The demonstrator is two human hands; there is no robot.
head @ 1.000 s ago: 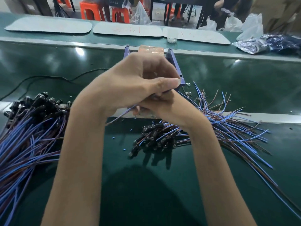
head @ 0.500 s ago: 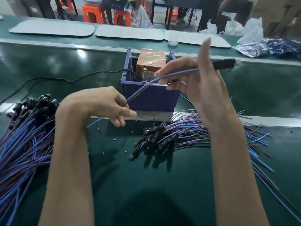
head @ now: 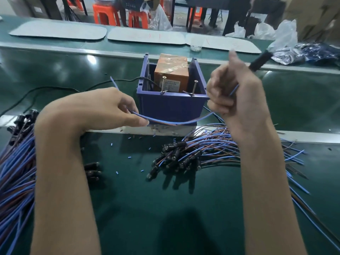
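- Left hand [head: 103,109], centre left of the frame: thumb and forefinger pinch the blue-and-brown lead [head: 176,123]. A short free end sticks up behind the knuckles.
- Right hand [head: 237,96], centre right: fingers curled round the same lead, thumb raised. The black connector [head: 260,60] on the lead projects toward the upper right.
- Lead position: sags in a shallow arc between both hands, in front of the purple bin [head: 171,105] and above the green bench [head: 165,199].
- Bin contents: an orange box [head: 172,70].
- Loose stock: right pile [head: 211,150] lies on the bench under the right wrist; left pile [head: 14,172] lies at the left edge.
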